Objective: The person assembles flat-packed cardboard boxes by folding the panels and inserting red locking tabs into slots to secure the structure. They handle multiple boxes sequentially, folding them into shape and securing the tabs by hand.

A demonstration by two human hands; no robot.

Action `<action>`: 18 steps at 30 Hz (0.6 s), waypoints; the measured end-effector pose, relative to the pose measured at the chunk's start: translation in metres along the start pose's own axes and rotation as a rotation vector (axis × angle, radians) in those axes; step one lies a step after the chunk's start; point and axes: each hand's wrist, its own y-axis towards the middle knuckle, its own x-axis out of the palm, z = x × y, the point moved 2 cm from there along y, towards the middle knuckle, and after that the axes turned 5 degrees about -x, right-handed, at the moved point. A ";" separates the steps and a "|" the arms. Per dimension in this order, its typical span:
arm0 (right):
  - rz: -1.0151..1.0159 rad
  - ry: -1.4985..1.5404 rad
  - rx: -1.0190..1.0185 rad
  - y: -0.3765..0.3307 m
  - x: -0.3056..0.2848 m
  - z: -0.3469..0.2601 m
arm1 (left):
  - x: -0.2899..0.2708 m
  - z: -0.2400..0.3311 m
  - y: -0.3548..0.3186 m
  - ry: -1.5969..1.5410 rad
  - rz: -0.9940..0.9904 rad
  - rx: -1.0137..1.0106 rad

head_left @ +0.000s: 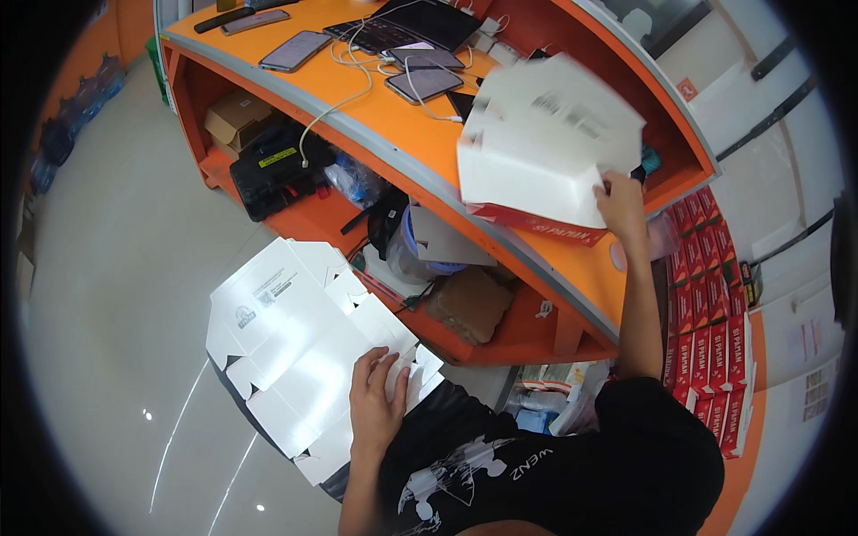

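Note:
My right hand (618,204) pinches the right corner of a partly folded cardboard box (536,183) on the orange counter. The box is white inside with a red outer side, and its lid panel stands raised and slightly blurred. Across my lap lies a flat, unfolded cardboard box blank (304,357), glossy white side up, with cut slots and tabs along its edges. My left hand (379,397) rests on the blank's right part, fingers a little apart and loosely bent.
On the counter (402,125) lie a phone (295,51), other phones, tangled charging cables and a laptop (429,22). The shelf below holds a black tool case (273,170), a bucket (411,255) and a brown carton (471,304). Stacked red boxes (710,357) stand at right.

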 end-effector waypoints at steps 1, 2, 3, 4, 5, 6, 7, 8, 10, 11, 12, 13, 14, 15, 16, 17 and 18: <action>-0.029 -0.031 -0.015 -0.008 0.008 0.004 | 0.000 -0.001 0.000 -0.005 -0.011 -0.006; 0.018 -0.090 -0.043 -0.016 0.014 0.006 | 0.000 -0.002 0.000 -0.006 -0.025 -0.014; 0.065 -0.151 -0.071 -0.025 0.018 0.006 | 0.002 -0.002 0.000 -0.007 -0.032 -0.023; 0.111 -0.212 -0.098 -0.031 0.020 0.005 | 0.003 -0.002 -0.001 -0.008 -0.040 -0.032; 0.056 -0.166 -0.014 -0.033 0.022 0.004 | 0.004 -0.001 0.000 0.001 -0.043 -0.039; 0.001 -0.119 0.068 -0.033 0.020 0.002 | 0.004 -0.001 0.001 0.014 -0.044 -0.041; -0.055 -0.073 0.149 -0.033 0.021 0.002 | 0.005 -0.001 0.002 0.027 -0.044 -0.043; -0.098 -0.010 0.188 -0.033 0.023 0.006 | 0.006 -0.001 0.002 0.032 -0.049 -0.047; -0.183 0.115 0.258 -0.026 0.028 0.013 | 0.007 0.000 0.003 0.035 -0.052 -0.063; -0.193 0.102 0.241 -0.022 0.029 0.016 | 0.006 0.000 0.003 0.036 -0.045 -0.076; -0.212 0.091 0.223 -0.020 0.035 0.024 | 0.003 0.002 0.001 0.055 -0.040 -0.069; -0.229 0.080 0.201 -0.018 0.039 0.034 | 0.001 0.003 0.003 0.072 -0.032 -0.063; -0.148 -0.010 0.095 -0.018 0.042 0.054 | -0.001 0.005 0.001 0.084 -0.028 -0.067; -0.077 -0.095 -0.018 -0.021 0.046 0.083 | 0.000 0.008 -0.001 0.063 -0.044 -0.061; -0.018 -0.152 -0.144 -0.024 0.060 0.099 | -0.001 0.008 -0.003 0.061 -0.054 -0.073; -0.332 -0.045 0.045 -0.016 0.060 0.093 | -0.007 0.006 -0.007 0.083 -0.055 -0.098; -0.080 -0.068 -0.105 -0.018 0.066 0.096 | -0.011 0.006 -0.009 0.089 -0.052 -0.096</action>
